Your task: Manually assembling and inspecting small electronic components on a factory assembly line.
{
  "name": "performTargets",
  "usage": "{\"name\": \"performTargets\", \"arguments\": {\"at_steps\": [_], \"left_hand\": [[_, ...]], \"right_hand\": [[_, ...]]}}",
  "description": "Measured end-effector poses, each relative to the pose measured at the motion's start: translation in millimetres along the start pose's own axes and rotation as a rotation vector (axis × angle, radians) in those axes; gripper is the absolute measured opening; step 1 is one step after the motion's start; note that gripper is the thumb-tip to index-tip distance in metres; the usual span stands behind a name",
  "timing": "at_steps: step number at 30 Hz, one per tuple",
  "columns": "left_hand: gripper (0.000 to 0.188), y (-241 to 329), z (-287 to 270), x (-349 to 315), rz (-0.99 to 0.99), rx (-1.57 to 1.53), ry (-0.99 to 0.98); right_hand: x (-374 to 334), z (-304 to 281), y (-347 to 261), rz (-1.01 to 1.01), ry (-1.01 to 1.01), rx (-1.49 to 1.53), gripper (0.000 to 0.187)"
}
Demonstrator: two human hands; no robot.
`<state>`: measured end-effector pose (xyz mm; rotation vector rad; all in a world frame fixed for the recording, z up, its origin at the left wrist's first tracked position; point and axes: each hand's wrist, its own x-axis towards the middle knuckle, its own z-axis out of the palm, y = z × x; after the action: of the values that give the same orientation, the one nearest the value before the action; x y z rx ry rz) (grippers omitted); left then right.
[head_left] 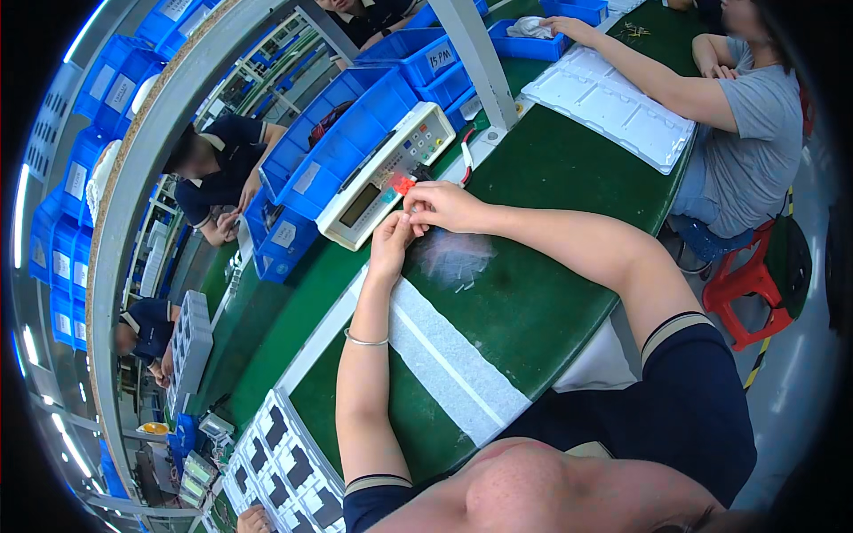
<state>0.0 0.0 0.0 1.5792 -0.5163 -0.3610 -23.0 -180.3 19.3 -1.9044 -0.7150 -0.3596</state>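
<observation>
In front of a cream bench-top meter [364, 209], my two hands meet with their fingertips together. My left hand [389, 244] is closed in a pinch, and so is my right hand [446, 206]. Whatever they pinch is too small and too covered by the fingers to make out. Just beyond my right fingers, a red part [404, 185] sits at the meter's front. Below the hands, a clear plastic sheet or bag [455, 258] with small pale bits rests on the green mat [524, 284].
A pale cloth strip [453, 360] lies before me. Blue bins [342, 133] stand behind the meter, beside a grey post [475, 62]. A white tray [609, 102] is at right, near a seated person [755, 115]. Another tray with black parts [284, 466] is at lower left.
</observation>
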Motion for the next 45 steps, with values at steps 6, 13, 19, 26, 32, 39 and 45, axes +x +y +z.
{"name": "performTargets", "arguments": {"at_steps": [6,13,19,26,32,39,45], "left_hand": [[0.025,4.9,10.1,2.9,0.064,-0.053,0.032],[0.025,1.6,6.1,-1.7,-0.004,-0.110,0.108],[0.024,2.0,7.6,0.5,0.024,0.021,0.051],[0.016,3.2,9.3,-1.1,0.077,0.093,0.081],[0.016,4.2,14.3,-1.9,0.066,0.095,0.181],[0.020,6.3,13.6,-0.6,0.057,0.099,0.154],[0.023,8.0,12.1,0.1,0.046,-0.040,0.109]], "right_hand": [[2.5,-8.8,1.6,0.066,0.115,-0.032,0.019],[0.6,-5.0,-5.3,0.197,0.046,0.077,0.013],[0.8,4.0,8.4,-0.213,0.143,-0.071,0.011],[2.5,2.1,10.6,0.168,0.032,0.094,0.028],[2.9,-5.8,-1.1,0.423,-0.089,0.096,0.023],[1.3,1.6,14.6,0.182,0.123,0.123,0.015],[2.6,2.0,10.9,0.104,0.049,0.030,0.018]]}}
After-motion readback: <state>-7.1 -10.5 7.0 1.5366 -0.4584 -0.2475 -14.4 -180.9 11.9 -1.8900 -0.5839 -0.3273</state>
